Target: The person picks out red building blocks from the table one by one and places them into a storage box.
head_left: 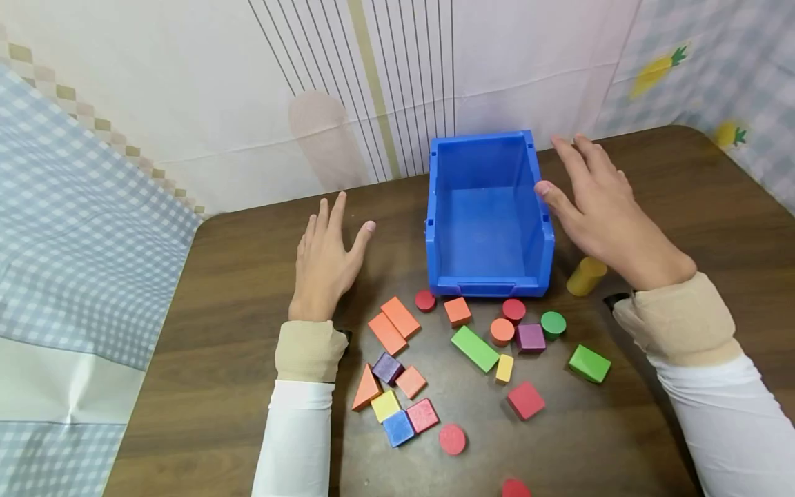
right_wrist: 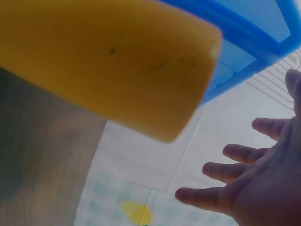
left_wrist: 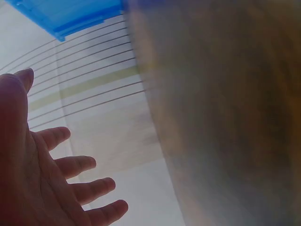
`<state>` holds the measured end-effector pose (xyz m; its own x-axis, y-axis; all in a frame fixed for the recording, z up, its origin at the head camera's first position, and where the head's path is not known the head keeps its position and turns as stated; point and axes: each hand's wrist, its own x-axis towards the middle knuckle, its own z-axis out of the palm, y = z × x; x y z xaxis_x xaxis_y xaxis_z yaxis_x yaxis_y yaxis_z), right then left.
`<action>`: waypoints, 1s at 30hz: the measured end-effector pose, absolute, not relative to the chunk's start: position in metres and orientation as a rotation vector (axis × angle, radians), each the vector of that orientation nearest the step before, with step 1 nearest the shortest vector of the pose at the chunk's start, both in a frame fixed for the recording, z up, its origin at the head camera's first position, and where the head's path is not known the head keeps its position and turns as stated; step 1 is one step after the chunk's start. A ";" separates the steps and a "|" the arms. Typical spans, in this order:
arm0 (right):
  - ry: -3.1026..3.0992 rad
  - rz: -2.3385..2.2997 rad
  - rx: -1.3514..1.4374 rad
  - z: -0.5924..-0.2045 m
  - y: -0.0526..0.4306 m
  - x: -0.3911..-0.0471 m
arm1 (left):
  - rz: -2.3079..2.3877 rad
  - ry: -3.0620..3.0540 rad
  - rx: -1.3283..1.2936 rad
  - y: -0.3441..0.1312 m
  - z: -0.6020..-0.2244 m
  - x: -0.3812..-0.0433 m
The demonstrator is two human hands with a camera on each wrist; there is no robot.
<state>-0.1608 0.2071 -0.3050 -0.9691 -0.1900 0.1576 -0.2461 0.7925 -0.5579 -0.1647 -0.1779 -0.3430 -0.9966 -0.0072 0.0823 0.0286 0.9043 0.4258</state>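
A blue open-topped bin (head_left: 488, 286) stands at the back of the brown table. To its right my right hand (head_left: 593, 200) hovers with fingers spread, thumb close to the bin's right wall; whether it touches cannot be told. Left of the bin, apart from it, my left hand (head_left: 326, 266) has straight, spread fingers and holds nothing. A yellow cylinder (head_left: 586, 276) stands below the right hand and looms large in the right wrist view. In front of the bin lie loose blocks, among them a long green block (head_left: 475, 349), orange blocks (head_left: 400, 317) and a purple cube (head_left: 531, 338).
More blocks spread toward the front: an orange triangle (head_left: 366, 388), a blue cube (head_left: 398, 429), a red cube (head_left: 525, 400), a green block (head_left: 589, 364) and a red disc (head_left: 452, 439). A patterned cloth (head_left: 205, 83) hangs behind the table's back edge.
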 end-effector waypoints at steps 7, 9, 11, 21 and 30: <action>-2.749 1.160 0.344 -0.309 0.210 -0.167 | -0.657 -2.988 -0.022 -0.178 -0.345 -0.167; -2.736 1.213 0.322 -0.310 0.210 -0.168 | -0.668 -2.987 -0.029 -0.175 -0.344 -0.166; -2.727 1.274 0.300 -0.310 0.209 -0.168 | -0.677 -2.984 -0.035 -0.173 -0.344 -0.165; -2.676 1.554 0.205 -0.324 0.212 -0.172 | -0.660 -3.001 -0.024 -0.178 -0.350 -0.163; -2.606 1.826 0.171 -0.344 0.223 -0.179 | -0.667 -2.991 -0.033 -0.179 -0.345 -0.164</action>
<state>-0.1794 0.2229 -0.3443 -0.9933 -0.1134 0.0245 -0.0617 0.3380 -0.9391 -0.1643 -0.1787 -0.3451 -0.9968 0.0043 0.0792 0.0376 0.9051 0.4236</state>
